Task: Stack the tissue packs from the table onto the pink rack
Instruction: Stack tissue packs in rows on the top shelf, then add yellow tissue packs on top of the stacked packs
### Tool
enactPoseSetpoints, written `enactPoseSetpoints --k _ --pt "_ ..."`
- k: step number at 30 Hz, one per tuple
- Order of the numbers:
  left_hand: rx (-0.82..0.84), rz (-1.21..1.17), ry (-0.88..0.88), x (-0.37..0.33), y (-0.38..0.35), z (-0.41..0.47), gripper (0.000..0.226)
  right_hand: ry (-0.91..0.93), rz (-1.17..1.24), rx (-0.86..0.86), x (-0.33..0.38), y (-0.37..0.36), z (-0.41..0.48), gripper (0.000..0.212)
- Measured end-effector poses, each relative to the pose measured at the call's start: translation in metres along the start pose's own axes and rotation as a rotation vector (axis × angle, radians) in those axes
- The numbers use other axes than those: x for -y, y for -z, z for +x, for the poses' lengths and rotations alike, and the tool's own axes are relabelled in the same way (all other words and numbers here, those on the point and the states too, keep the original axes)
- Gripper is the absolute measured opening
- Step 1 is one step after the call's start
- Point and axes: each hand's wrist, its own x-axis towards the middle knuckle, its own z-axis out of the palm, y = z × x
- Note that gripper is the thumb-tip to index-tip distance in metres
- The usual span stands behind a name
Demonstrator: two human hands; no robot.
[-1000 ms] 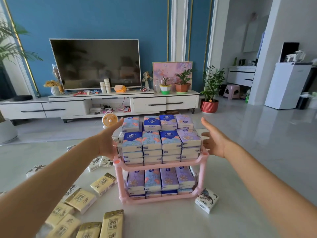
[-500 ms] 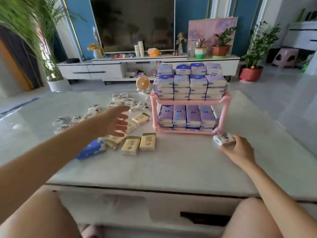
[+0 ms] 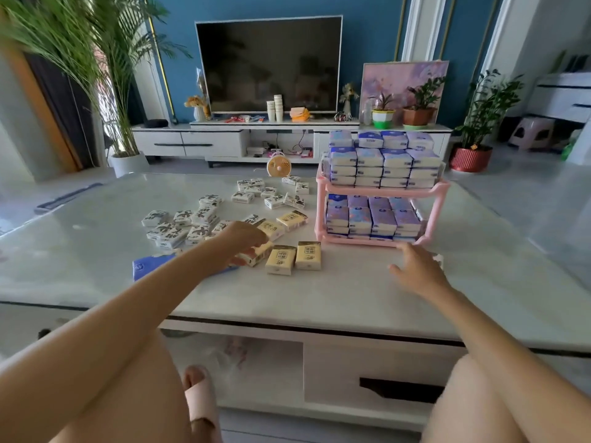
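Note:
The pink rack (image 3: 320, 203) stands on the marble table (image 3: 335, 292), right of centre, both shelves filled with blue and purple tissue packs (image 3: 383, 161). Left of it lie several yellow packs (image 3: 308, 255) and several white packs with black print (image 3: 179, 225). My left hand (image 3: 244, 239) reaches over the yellow packs, its fingers curled round one of them (image 3: 257, 255). A blue pack (image 3: 144, 266) lies partly under that forearm. My right hand (image 3: 415, 270) rests palm down in front of the rack, fingers spread, covering most of a white pack (image 3: 438, 259).
A small orange fan (image 3: 279, 166) stands at the table's far edge. Behind are a TV unit (image 3: 224, 143) and potted plants (image 3: 470, 158). The table's front edge (image 3: 287, 324) runs just above my knees, with a drawer below it.
The view dropped from the rack to the whole table. My left hand moved from the rack's side down onto the yellow packs. My right hand came down over the white pack by the rack.

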Motion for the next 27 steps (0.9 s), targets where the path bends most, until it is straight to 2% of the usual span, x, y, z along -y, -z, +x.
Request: enactPoseSetpoints --k 2,6,9,12,14,19,23,27 --pt "0.01 0.183 -0.12 0.006 -0.003 0.016 0.028 0.144 0.092 0.088 0.027 -0.007 -0.006 0.056" --pt "-0.004 0.573 -0.333 0.032 -0.021 0.05 0.059 0.295 0.248 0.2 0.075 -0.018 -0.007 0.065" --pt "0.113 0.84 -0.352 0.048 -0.031 0.081 0.086 0.404 0.204 0.193 0.095 -0.032 0.01 0.073" --pt "0.239 0.842 -0.296 0.047 -0.034 0.106 0.104 0.521 0.035 0.198 0.109 -0.044 0.032 0.079" --pt "0.269 0.819 -0.279 0.051 -0.036 0.115 0.107 0.537 -0.008 0.258 0.113 -0.053 0.045 0.083" --pt "0.288 0.849 -0.298 0.063 -0.05 0.121 0.097 0.516 -0.08 0.358 0.1 -0.07 0.068 0.085" --pt "0.295 0.877 -0.295 0.059 -0.047 0.121 0.093 0.482 -0.055 0.369 0.095 -0.069 0.073 0.083" --pt "0.274 0.877 -0.323 0.056 -0.045 0.116 0.085 0.508 0.022 0.303 0.094 -0.073 0.071 0.073"
